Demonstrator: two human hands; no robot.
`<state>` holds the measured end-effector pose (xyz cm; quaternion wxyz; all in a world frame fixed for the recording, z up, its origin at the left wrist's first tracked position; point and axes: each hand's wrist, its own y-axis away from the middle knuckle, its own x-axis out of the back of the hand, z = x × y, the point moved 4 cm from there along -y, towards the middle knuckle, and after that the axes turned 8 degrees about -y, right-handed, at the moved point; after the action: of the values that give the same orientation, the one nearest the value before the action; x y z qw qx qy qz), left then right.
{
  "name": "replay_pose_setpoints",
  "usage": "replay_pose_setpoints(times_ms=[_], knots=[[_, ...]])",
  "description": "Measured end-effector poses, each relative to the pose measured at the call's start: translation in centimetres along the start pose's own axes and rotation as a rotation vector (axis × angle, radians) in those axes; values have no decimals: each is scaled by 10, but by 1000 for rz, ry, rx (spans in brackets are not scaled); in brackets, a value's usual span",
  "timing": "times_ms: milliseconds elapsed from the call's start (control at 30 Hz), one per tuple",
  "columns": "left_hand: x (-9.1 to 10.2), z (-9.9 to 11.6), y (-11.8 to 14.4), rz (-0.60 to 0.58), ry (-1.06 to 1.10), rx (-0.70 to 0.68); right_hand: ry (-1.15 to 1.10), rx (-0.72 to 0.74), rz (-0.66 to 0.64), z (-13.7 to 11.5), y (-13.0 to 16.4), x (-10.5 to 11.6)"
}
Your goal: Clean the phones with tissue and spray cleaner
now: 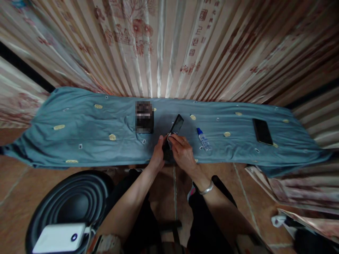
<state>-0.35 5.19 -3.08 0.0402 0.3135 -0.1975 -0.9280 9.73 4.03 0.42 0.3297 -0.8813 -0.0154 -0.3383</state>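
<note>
Head view, looking down over both forearms to a cloth-covered surface. Left hand (157,153) curled around the lower end of a dark phone (175,127), fingers closed on its left edge, holding it tilted up and away toward one o'clock. Right hand (182,152) just beside, at three o'clock of the left, fingertips pinched on a small pale wipe (169,137) pressed against the phone's lower face — thumb and forefinger closed on it, remaining fingers loosely bent. Silver bracelet (207,189) on the right wrist.

Outward from the hands: small clear bottle (203,139) with a blue cap lying on its side at three o'clock of the phone, near but apart, cap pointing to eleven o'clock. Blurred dark object (144,117) at ten o'clock, standing on the teal cloth (79,137), well clear of the fingers. Second phone (262,131) lying flat and face up far out at three o'clock, well apart from everything else. Teal cloth dotted with yellow ovals, spread across the whole width, front edge hanging over a tiled floor (16,190).

Beyond at twelve o'clock — pleated curtain (169,46) with red floral print and characters. Down at seven o'clock, dark round ribbed tub (71,197), white power bank (59,238) at its near rim.
</note>
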Motion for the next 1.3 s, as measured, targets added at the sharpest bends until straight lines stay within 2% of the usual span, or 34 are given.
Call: replay_pose_setpoints(times_ms=[200,467,833,1000,1300], knots=[[4,3,-5,-11,15,-30,-2,28,-24,-6,2,-7],[1,-1,-4,-56,-21,-47,29,32,2,0,0,-1],[12,6,-9,20,-23,-20,18,83,-45,-16,3,-7],[5,3,-8,-72,-35,-44,39,29,-33,-6,2,-4],[2,-2,1,-110,-118,-95,82,-1,32,10,-1,5]])
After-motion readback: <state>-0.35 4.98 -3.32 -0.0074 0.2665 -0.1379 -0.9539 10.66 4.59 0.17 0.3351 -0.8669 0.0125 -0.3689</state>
